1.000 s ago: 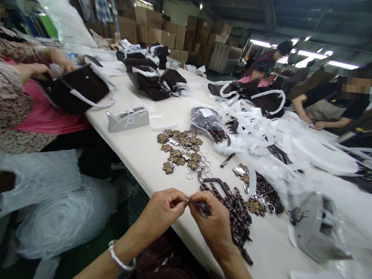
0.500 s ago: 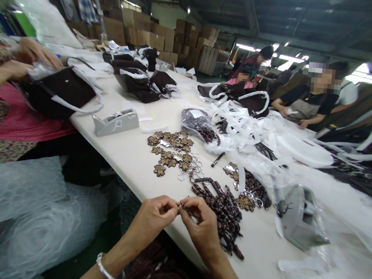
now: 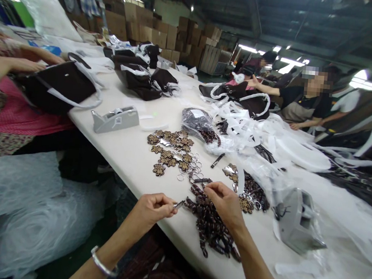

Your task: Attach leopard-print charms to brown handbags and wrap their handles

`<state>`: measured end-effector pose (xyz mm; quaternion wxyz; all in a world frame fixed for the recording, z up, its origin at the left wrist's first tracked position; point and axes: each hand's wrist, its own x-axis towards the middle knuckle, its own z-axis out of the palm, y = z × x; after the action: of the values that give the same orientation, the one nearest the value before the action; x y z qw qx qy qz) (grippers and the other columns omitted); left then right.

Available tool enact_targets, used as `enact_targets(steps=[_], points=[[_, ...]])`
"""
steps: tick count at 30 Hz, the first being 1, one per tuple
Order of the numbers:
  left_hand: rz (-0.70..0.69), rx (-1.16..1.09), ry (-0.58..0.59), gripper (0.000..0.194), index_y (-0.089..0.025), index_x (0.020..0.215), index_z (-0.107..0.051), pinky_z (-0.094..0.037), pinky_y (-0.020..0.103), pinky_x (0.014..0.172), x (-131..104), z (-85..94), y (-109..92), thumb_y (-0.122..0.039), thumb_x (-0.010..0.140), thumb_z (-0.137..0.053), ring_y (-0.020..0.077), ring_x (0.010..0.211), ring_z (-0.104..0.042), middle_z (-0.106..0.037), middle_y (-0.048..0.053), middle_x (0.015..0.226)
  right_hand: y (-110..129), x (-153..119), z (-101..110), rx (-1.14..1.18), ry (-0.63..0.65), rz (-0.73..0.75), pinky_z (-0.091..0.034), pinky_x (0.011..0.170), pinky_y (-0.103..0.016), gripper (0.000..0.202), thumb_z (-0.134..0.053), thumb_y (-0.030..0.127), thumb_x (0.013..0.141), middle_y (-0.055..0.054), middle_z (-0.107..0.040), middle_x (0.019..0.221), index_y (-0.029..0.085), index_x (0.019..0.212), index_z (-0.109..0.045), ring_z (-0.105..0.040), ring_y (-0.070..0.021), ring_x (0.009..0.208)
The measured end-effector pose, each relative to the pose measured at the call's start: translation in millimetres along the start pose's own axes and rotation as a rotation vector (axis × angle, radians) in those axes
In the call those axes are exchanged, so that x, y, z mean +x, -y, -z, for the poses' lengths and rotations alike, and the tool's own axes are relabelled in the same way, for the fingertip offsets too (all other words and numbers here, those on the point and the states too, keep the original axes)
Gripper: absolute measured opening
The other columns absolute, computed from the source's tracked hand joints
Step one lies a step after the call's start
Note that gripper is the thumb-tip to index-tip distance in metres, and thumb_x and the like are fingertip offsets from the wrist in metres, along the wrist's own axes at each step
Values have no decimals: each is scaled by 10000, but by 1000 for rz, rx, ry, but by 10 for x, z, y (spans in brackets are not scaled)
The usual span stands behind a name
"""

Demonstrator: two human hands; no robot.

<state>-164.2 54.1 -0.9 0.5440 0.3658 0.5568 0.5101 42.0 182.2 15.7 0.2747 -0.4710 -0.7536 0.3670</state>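
Observation:
My left hand (image 3: 157, 209), in a pinch at the table's front edge, holds a small dark clip with a metal end (image 3: 179, 205). Over the pile of dark brown beaded straps (image 3: 212, 225), my right hand (image 3: 226, 200) has its thumb and index finger together; what they grip, if anything, is too small to make out. Just beyond those fingertips lies a dark strap end. Silver rings (image 3: 196, 164) are scattered behind the pile, beside patterned flower-shaped charms (image 3: 169, 155). A single dark clip (image 3: 217, 160) lies farther back.
Tape dispensers stand at left (image 3: 117, 119) and right (image 3: 299, 220). Behind are a plastic bag of straps (image 3: 196, 119), white strips (image 3: 287, 145) and dark bags (image 3: 139, 80). A person at far left handles a dark bag (image 3: 62, 86); other people are across the table.
My hands have moved apart. The right one went forward and right over the strap pile, which has shifted; the left still pinches near the edge. A person across the table has stretched out an arm.

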Motion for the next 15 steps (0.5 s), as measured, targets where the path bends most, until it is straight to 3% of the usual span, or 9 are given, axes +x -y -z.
enact_targets(steps=[4, 6, 8, 11, 15], points=[[-17, 27, -12, 198, -127, 762, -701, -506, 274, 762, 19, -1, 4, -324, 753, -685, 188, 798, -677, -746, 82, 841, 52, 299, 31, -508, 136, 59, -453, 822, -262, 232, -478, 288, 917, -21, -726, 971, 233, 971, -697, -646, -158, 890], [-18, 32, -17, 202, -129, 777, -704, -510, 277, 762, 22, 8, 7, -328, 753, -686, 190, 798, -681, -749, 82, 833, 70, 388, -19, -672, 214, 12, -453, 785, -283, 223, -500, 272, 889, -47, -733, 907, 223, 909, -716, -656, -187, 863], [-13, 30, -34, 204, -130, 788, -705, -514, 278, 763, 22, 22, 16, -330, 753, -684, 189, 794, -684, -750, 80, 823, 60, 431, -91, -745, 263, -46, -452, 717, -308, 164, -579, 266, 820, -89, -725, 805, 187, 794, -721, -664, -229, 797], [-4, 26, -54, 205, -131, 781, -705, -520, 278, 764, 19, 37, 31, -332, 751, -682, 190, 794, -689, -752, 79, 817, -1, 449, -177, -829, 316, -100, -447, 698, -317, 95, -630, 203, 744, -136, -722, 834, 157, 759, -712, -669, -264, 828], [-5, 34, -50, 209, -130, 798, -709, -521, 281, 770, 24, 34, 39, -331, 749, -682, 191, 798, -690, -754, 81, 822, -107, 466, -157, -849, 348, -142, -440, 686, -306, 146, -562, 166, 766, -121, -723, 868, 177, 786, -705, -667, -245, 824]])
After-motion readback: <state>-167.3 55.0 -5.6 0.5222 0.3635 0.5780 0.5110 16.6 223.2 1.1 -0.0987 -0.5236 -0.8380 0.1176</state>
